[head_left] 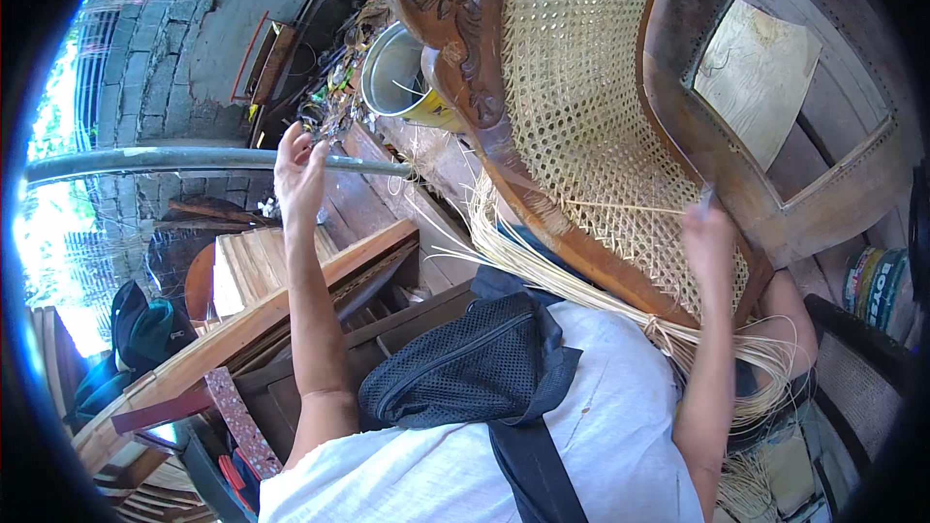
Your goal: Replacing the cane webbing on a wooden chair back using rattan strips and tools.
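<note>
A carved wooden chair frame (542,199) leans before me, its panel of woven cane (581,68) running down toward my lap. Over the lower right of the weave, my right hand (710,237) is closed and slightly blurred. A pale cane strand (620,205) stretches sideways across the panel to it, and a small greyish tip, too blurred to name, sticks up from the fingers. My left hand (302,174) is raised well to the left, away from the chair, fingers loosely bent and apart with nothing visible in them. A bundle of loose cane strands (581,289) lies across my lap under the frame.
A metal pipe (213,159) passes behind my left hand. Beyond the chair stands a bucket (392,77). Wooden boards (252,329) are stacked at left. Another wooden frame with a square opening (668,87) rests at right, near a printed can (877,286).
</note>
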A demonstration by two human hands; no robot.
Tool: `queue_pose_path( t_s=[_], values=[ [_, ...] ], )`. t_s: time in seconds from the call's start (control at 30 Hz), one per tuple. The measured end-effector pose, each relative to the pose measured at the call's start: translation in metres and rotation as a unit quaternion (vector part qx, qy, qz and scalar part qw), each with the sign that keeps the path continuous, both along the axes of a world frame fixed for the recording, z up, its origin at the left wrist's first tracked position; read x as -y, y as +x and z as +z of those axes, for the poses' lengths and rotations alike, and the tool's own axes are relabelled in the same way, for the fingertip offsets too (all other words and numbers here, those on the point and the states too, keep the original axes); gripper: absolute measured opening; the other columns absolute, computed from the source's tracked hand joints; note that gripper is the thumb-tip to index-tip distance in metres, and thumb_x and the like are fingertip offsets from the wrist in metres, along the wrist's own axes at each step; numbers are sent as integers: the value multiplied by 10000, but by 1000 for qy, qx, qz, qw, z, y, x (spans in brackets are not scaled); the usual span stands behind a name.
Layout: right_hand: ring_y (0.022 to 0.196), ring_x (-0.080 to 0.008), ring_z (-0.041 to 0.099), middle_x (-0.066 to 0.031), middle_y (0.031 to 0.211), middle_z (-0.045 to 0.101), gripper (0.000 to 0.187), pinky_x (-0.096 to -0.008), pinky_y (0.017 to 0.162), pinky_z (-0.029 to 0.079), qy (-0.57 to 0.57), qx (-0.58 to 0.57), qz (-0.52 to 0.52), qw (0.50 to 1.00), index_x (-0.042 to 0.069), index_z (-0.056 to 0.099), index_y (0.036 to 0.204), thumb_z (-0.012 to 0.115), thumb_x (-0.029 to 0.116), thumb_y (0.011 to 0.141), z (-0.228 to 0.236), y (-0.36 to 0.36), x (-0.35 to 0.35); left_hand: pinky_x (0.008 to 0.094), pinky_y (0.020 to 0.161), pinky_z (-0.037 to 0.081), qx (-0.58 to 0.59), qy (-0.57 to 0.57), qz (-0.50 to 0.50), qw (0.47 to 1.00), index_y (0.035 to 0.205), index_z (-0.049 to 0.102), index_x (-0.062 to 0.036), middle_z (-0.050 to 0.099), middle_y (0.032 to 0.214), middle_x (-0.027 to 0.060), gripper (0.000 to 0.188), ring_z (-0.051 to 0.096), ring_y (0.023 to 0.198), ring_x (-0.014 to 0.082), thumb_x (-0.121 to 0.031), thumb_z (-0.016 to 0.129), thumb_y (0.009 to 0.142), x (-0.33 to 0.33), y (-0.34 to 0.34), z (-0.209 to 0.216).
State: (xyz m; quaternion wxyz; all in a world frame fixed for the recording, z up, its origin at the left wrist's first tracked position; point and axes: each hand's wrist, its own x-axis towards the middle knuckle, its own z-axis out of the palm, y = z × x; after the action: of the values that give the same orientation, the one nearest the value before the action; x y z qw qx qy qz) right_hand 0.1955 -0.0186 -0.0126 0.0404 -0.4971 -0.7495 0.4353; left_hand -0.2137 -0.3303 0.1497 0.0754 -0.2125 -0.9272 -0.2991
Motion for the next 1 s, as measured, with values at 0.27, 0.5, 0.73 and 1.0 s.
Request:
queue_pose_path(
  t_s=[0.27, 0.5, 0.73, 1.0],
  values=[
    [434, -22, 415, 30, 617, 511, 341, -203, 387, 301, -190, -197, -145, 951, 16, 626, 842, 542, 308, 997, 55, 38, -17, 340, 831, 533, 37, 85, -450, 888, 1124, 657, -50, 684, 998, 130, 229, 661, 942, 210, -38, 621, 898, -177, 146, -4],
    [537, -97, 526, -20, 662, 561, 405, -266, 499, 416, -153, -221, 29, 963, -3, 635, 1114, 602, 367, 954, 119, -12, -11, 356, 787, 528, 401, 10, -459, 793, 1148, 656, -35, 676, 1010, 117, 477, 624, 899, 179, -449, 462, 1010, -227, 192, -31],
    [967, -418, 655, -278, 1006, 666, 672, -475, 893, 507, -88, -48, 310, 946, 42, 345, 1468, 587, 326, 909, 57, -84, 64, 240, 556, 431, 226, 275, -546, 759, 962, 628, -73, 557, 752, -16, 253, 527, 636, 110, -281, 489, 1003, -254, 158, 65],
    [1006, -432, 620, -293, 1065, 636, 420, -506, 888, 481, -119, 35, 290, 949, 26, 519, 1260, 586, 241, 906, 57, -26, 36, 441, 791, 531, 56, -403, -562, 720, 904, 723, -124, 689, 871, 160, 190, 675, 871, 322, -265, 599, 879, -208, 144, -86]
  ],
)
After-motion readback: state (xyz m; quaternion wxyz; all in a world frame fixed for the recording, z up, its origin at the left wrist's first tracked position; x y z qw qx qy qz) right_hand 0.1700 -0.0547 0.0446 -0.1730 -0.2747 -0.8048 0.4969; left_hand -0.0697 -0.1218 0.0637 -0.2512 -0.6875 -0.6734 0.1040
